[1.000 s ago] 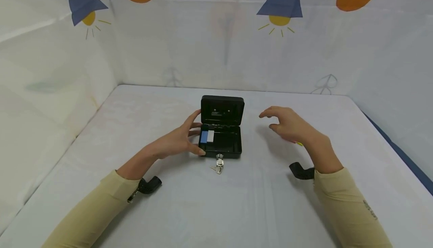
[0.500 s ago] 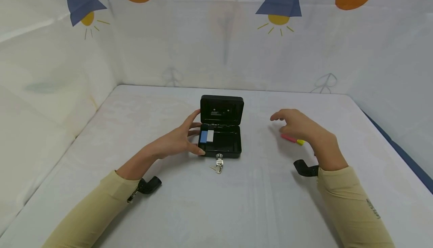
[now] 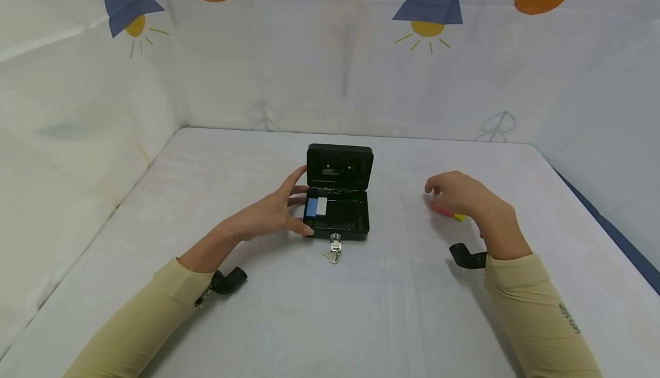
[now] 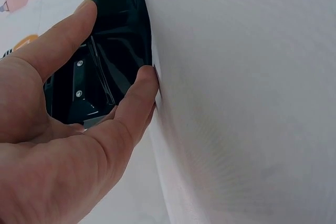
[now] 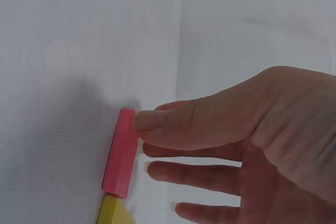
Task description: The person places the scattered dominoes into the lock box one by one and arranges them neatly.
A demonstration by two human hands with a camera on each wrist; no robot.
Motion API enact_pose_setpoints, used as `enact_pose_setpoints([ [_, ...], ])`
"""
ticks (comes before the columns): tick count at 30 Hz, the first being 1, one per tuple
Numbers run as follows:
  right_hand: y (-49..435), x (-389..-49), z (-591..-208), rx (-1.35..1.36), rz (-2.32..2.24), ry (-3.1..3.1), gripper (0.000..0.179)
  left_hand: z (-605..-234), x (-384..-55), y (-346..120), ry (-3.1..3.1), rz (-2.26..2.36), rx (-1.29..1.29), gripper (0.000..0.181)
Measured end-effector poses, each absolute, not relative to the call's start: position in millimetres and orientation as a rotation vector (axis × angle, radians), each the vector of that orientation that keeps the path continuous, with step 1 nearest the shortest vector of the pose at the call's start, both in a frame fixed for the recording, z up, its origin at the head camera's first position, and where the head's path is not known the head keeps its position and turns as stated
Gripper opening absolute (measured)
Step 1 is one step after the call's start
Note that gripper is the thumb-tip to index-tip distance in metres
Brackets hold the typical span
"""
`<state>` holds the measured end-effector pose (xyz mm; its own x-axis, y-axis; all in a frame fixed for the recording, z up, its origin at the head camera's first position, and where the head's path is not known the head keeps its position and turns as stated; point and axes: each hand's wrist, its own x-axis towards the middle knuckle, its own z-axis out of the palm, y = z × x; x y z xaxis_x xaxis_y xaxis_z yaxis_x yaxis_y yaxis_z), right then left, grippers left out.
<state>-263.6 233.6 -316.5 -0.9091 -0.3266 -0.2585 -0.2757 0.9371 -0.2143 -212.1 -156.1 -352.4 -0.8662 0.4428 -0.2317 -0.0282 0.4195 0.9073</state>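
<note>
A small black cash box (image 3: 342, 215) stands with its lid (image 3: 340, 167) raised. My left hand (image 3: 265, 215) holds it at its left side, thumb on the front corner and fingers spread along the side up to the lid. A blue-and-white block (image 3: 316, 207) lies inside at the left, and keys (image 3: 335, 249) hang from the front lock. My right hand (image 3: 464, 195) hovers over a pink bar (image 5: 122, 156), fingers loosely bent. In the right wrist view the thumb tip overlaps the bar's upper end. A yellow block (image 5: 113, 211) touches its lower end.
White cloth covers the table (image 3: 330, 321). White sheeting (image 3: 289, 69) with printed lamps and bulbs rises at the back and sides. A tiny red bit (image 3: 482, 235) shows beside my right wrist, mostly hidden. Black wrist cameras (image 3: 466, 256) jut from both sleeves.
My right hand has moved right, away from the box, and come down over the pink bar, its fingers drawing in. My left hand and the box have stayed in place.
</note>
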Motion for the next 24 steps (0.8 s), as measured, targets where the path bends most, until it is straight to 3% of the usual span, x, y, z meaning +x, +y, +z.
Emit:
enact_pose_setpoints([
  [24, 236.0, -267.1, -322.6, -0.369, -0.147, 2.767, 0.025, -351.8, -212.3, -156.0, 2.232, 1.447, 0.351, 0.126],
])
